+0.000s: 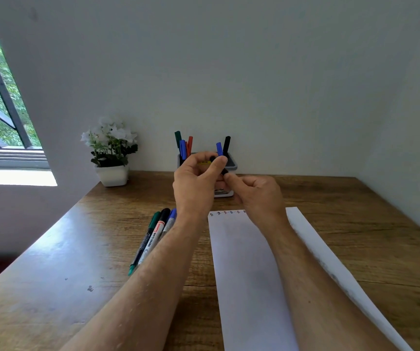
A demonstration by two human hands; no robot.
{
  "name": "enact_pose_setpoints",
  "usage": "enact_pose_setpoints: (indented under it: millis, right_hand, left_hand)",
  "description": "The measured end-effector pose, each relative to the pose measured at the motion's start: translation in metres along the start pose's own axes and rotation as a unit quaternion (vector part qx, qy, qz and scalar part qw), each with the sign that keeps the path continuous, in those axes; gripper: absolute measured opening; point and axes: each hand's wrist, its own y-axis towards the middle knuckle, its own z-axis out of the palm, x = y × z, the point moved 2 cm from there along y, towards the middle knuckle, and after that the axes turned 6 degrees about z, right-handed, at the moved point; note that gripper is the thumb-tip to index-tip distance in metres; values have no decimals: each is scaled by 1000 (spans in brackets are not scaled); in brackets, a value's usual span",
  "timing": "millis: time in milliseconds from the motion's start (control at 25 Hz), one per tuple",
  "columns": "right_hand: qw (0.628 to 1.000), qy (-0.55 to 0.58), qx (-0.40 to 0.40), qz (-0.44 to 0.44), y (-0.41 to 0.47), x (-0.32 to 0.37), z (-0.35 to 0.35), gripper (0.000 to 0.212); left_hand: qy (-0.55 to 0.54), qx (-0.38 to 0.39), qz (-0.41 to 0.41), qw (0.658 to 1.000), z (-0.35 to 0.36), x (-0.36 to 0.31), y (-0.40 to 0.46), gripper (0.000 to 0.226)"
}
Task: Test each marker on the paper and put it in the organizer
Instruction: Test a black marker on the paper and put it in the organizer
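Blocking most of the organizer [231,164] at the far edge of the worktop [355,211], my two hands meet in front of it. My left hand [196,183] curls its grip round a black marker [207,162] with a yellow label, mostly buried in my fingers; my right hand [257,193] pinches its dark lower end, though I cannot tell cap from barrel. Five capped markers stand in the organizer: green, blue and red on its left, blue and black on its right. Three more markers [157,230] lie beside the paper [244,274], partly under my left forearm. Small coloured test marks run along the paper's far edge. One potted plant [111,153] sits toward the far left corner.
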Motion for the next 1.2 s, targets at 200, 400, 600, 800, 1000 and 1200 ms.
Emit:
enact_pose_setpoints:
  millis: [200,400,600,800,1000,1200]
  right_hand:
    - [1000,-19,-19,-15,4,-6,-11,36]
    - [976,208,13,59,11,-26,-24,25]
    - [952,304,26,29,13,-18,-23,43]
    - [934,355,-5,52,16,-22,-32,32]
    - [969,196,-112,97,21,-36,-34,23]
    - [976,15,-146,160,18,-49,-34,11]
  left_hand:
    - [-76,9,-12,997,-2,-2,3,12]
    - [-251,-8,-91,964,-11,0,7,17]
    - [-261,23,-137,955,-7,7,4,17]
    - [-217,80,-138,963,1,12,0,25]
    - [-90,92,-200,971,10,28,-10,23]
    - [-45,104,-237,965,15,36,-13,22]
